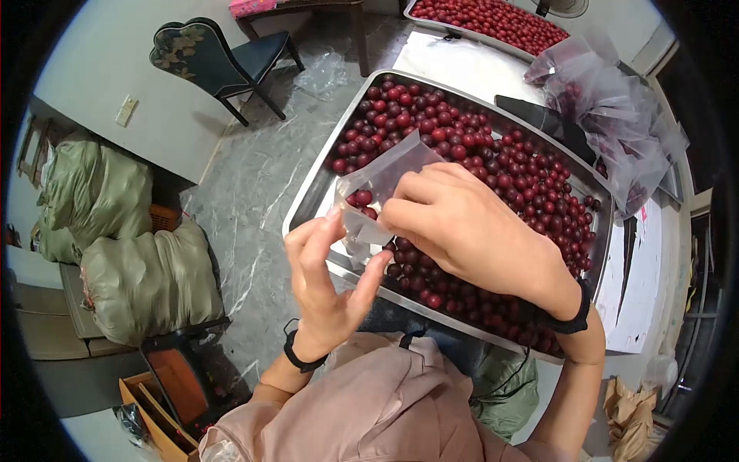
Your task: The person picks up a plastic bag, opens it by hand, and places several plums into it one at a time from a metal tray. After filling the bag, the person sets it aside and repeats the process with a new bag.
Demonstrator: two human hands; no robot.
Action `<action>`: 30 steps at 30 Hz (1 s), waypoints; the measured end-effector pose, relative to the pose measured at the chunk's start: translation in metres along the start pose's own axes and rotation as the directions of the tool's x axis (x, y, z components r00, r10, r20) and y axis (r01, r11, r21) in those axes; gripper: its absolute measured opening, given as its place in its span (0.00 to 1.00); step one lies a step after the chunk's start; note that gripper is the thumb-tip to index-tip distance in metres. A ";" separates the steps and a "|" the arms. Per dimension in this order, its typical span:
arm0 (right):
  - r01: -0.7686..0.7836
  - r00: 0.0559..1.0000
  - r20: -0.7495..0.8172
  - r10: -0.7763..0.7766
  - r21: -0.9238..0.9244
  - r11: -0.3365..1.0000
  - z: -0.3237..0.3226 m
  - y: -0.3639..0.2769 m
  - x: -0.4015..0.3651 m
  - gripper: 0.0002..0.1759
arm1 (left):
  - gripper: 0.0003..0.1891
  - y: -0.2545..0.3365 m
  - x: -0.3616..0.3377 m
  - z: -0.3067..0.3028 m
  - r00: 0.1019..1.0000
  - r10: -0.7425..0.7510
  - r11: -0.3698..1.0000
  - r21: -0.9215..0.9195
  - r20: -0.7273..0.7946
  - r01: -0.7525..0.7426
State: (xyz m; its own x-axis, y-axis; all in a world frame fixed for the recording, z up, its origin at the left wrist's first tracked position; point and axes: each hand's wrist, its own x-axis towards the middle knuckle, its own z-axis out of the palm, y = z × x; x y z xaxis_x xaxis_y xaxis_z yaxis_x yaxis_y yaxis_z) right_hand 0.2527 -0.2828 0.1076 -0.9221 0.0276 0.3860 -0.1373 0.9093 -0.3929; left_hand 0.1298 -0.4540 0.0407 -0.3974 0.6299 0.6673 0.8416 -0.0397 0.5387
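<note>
Over the left part of the big tray (314,192), here's the right hand (462,223) curled tight on the clear bag (396,158), with the left hand (323,285) spread, fingertips at the bag's edge, thumb well apart. It looks like the bag's mouth is being worked apart; next calls for steady fingers and a wide gap, red fruit (462,138) lying right below.

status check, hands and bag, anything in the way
Right hand pinching clear bag; left hand open at its edge. Bag over tray of red fruit. No obstruction seen.
</note>
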 end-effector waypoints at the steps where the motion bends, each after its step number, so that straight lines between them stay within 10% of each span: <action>1: -0.006 1.000 0.003 0.006 0.022 1.000 0.000 0.000 -0.001 0.09 | 0.47 0.002 0.004 0.001 0.999 0.037 0.999 0.015 0.019 -0.037; 13: -0.190 0.937 -0.225 0.268 0.318 0.929 -0.032 0.023 0.012 0.17 | 0.39 -0.006 0.021 -0.004 0.983 0.170 0.976 -0.149 0.069 -0.159; 20: -0.045 0.997 -0.038 0.063 0.359 0.932 -0.032 0.061 0.027 0.13 | 0.33 0.005 0.032 -0.010 0.967 0.134 0.991 -0.056 0.216 -0.125; 23: -0.261 0.961 0.207 0.184 0.455 0.851 -0.044 0.055 0.030 0.14 | 0.29 0.006 0.032 -0.010 0.976 0.103 0.992 -0.086 0.191 -0.088; 30: -0.258 0.964 0.088 0.250 0.522 0.813 -0.020 0.083 0.030 0.14 | 0.20 0.005 0.029 -0.016 0.964 0.111 0.984 -0.159 0.243 -0.074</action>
State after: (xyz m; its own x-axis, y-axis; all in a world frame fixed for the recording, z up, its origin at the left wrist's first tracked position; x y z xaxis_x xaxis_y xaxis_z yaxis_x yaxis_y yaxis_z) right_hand 0.2208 -0.1983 0.1029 -0.9554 0.2169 0.2005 -0.0623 0.5155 -0.8546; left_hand 0.1169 -0.4490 0.0711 -0.2004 0.7908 0.5784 0.7995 -0.2092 0.5631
